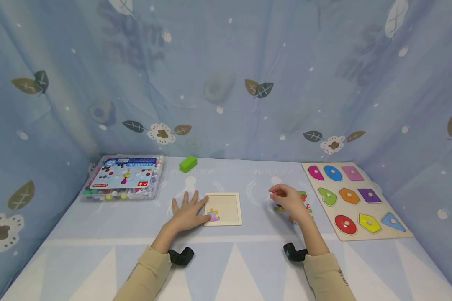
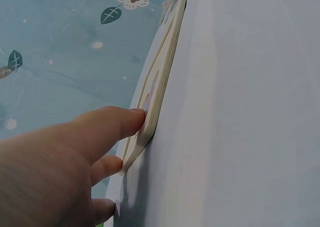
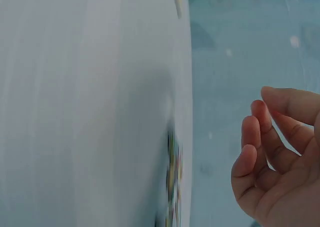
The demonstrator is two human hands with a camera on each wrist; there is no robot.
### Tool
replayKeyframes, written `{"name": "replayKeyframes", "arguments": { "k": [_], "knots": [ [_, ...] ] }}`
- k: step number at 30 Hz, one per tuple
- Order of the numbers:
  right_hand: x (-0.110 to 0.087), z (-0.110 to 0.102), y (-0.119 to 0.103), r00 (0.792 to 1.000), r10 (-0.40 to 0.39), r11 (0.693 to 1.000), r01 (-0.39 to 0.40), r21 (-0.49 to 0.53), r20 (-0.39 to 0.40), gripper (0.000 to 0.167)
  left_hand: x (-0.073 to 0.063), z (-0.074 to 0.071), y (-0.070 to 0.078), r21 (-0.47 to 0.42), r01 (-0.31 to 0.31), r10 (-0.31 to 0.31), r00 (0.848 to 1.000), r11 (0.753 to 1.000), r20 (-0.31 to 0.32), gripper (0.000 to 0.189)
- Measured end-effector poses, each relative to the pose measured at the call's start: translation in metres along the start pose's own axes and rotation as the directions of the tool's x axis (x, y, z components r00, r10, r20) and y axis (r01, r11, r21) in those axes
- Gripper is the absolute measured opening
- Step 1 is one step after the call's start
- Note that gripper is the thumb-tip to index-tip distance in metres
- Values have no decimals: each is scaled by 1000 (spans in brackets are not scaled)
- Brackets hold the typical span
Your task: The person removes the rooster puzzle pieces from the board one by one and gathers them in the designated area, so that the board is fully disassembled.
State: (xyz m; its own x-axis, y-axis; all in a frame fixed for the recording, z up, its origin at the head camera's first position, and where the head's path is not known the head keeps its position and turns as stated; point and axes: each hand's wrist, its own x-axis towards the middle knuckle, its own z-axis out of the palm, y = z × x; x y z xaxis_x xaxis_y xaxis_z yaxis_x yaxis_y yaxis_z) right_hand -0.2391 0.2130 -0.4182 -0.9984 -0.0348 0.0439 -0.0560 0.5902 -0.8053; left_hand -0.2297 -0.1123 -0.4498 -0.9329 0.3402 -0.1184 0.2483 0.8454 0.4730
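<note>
In the head view my left hand (image 1: 187,215) lies with spread fingers at the left side of a shallow wooden puzzle tray (image 1: 229,195). Its thumb rests on a small purple and yellow jigsaw piece (image 1: 214,215) in the tray's lower left corner. Up close in the left wrist view, the thumb (image 2: 132,121) presses inside the tray's rim. My right hand (image 1: 289,201) hovers above a group of colourful jigsaw pieces (image 1: 304,197), covering part of them. Its thumb and fingers (image 3: 267,94) bend toward each other; whether a piece is between the tips cannot be seen.
A clear plastic box (image 1: 124,177) of colourful parts stands at the back left, near a green block (image 1: 188,164). On the right lies a wooden shape board (image 1: 355,200) with knobbed pieces. A patterned curtain (image 1: 226,83) closes off the back.
</note>
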Motion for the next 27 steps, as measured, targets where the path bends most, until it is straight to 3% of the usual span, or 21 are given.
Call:
{"name": "replayKeyframes", "arguments": {
  "k": [7,12,18,27],
  "knots": [
    [8,50,-30,994,-73,997,70,40,81,15,-2,2,-1,5,9,-9,1000,1000,3,68],
    [8,76,-46,977,-118,993,114,33,176,12,-3,0,0,1,16,-16,1000,1000,5,68],
    [10,96,-58,941,-151,986,165,-20,302,12,-3,-2,1,8,25,-25,1000,1000,13,68],
    [9,114,-69,905,-117,983,163,-80,410,27,-1,-3,1,8,19,-19,999,1000,27,68]
  ]
}}
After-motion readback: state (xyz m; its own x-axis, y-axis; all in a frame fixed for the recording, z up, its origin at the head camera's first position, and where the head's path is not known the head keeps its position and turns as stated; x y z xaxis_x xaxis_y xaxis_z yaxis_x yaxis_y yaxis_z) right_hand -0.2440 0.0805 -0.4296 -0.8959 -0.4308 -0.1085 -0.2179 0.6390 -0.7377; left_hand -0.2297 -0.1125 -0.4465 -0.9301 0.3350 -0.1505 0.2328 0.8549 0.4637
